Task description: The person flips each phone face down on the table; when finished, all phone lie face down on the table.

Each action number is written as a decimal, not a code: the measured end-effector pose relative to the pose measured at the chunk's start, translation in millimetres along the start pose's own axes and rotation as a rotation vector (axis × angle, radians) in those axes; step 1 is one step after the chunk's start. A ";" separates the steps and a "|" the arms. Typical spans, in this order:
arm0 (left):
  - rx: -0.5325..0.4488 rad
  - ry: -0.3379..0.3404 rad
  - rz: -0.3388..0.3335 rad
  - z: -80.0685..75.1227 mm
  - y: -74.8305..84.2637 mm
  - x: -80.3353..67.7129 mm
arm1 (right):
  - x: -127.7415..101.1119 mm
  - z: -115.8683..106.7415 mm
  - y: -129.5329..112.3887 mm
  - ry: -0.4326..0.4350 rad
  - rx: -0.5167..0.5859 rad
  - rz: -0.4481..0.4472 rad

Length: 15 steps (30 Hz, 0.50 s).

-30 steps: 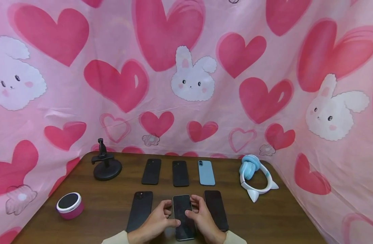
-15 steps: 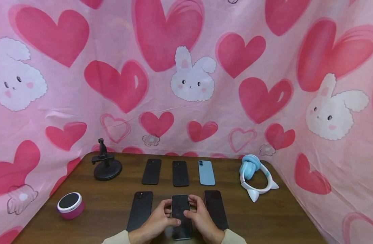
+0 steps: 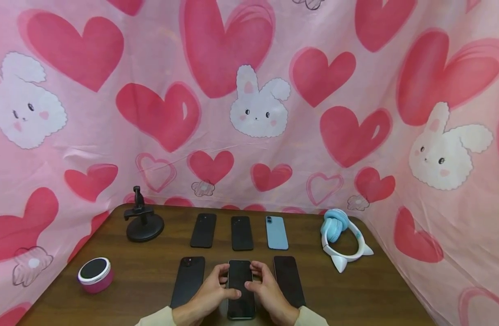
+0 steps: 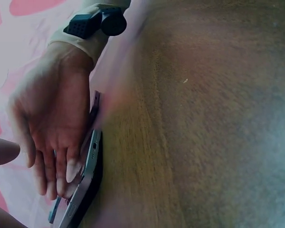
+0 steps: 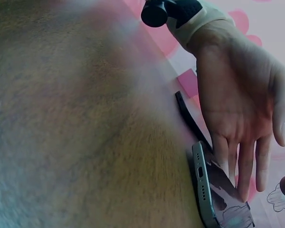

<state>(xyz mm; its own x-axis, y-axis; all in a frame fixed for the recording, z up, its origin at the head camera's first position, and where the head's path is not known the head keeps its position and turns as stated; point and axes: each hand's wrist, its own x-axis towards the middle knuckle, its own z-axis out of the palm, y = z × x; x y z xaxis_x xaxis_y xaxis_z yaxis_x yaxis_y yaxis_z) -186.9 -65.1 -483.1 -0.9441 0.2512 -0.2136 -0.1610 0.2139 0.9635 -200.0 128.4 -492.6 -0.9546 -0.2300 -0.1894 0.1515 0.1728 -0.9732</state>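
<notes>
A dark-screened phone [image 3: 241,310] with a pale metal frame lies face up near the front of the table, between both hands. My left hand [image 3: 208,292] is along its left side, fingertips by the upper edge and thumb over the screen. Opposite it, my right hand [image 3: 271,293] touches the right side, its thumb also above the glass. In the left wrist view the right hand [image 4: 61,109] shows fairly straight fingers reaching down to the phone's edge. The left hand [image 5: 240,95] looks much the same in the right wrist view, beside the phone's port end [image 5: 203,175].
A black phone [image 3: 188,280] lies to the left and another dark phone [image 3: 289,280] to the right. Behind are two black phones [image 3: 203,231] [image 3: 242,233] and a light blue phone [image 3: 277,233]. A black stand [image 3: 145,226], pink speaker [image 3: 95,276] and cat-ear headphones [image 3: 343,244] sit farther out.
The phone between the hands has slid a little left and turned from slightly slanted to nearly straight. Both hands stay at its sides, and the head view has shifted slightly.
</notes>
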 end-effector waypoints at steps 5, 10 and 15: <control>0.036 0.029 0.003 -0.5 0.3 -1.6 | -1.6 1.9 3.2 -0.002 0.018 -0.007; 0.045 0.048 0.000 -1.4 1.4 -2.3 | -0.2 2.0 2.6 -0.013 0.027 -0.009; 0.033 0.043 0.011 -1.8 4.5 -2.1 | 0.4 0.1 0.0 -0.014 0.009 -0.019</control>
<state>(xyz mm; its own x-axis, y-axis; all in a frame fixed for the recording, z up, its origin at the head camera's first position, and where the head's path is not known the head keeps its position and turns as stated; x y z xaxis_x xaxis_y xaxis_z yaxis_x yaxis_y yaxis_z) -186.2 -66.4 -478.0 -0.9574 0.2132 -0.1948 -0.1412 0.2428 0.9598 -200.3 128.2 -492.7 -0.9536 -0.2467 -0.1728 0.1360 0.1595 -0.9778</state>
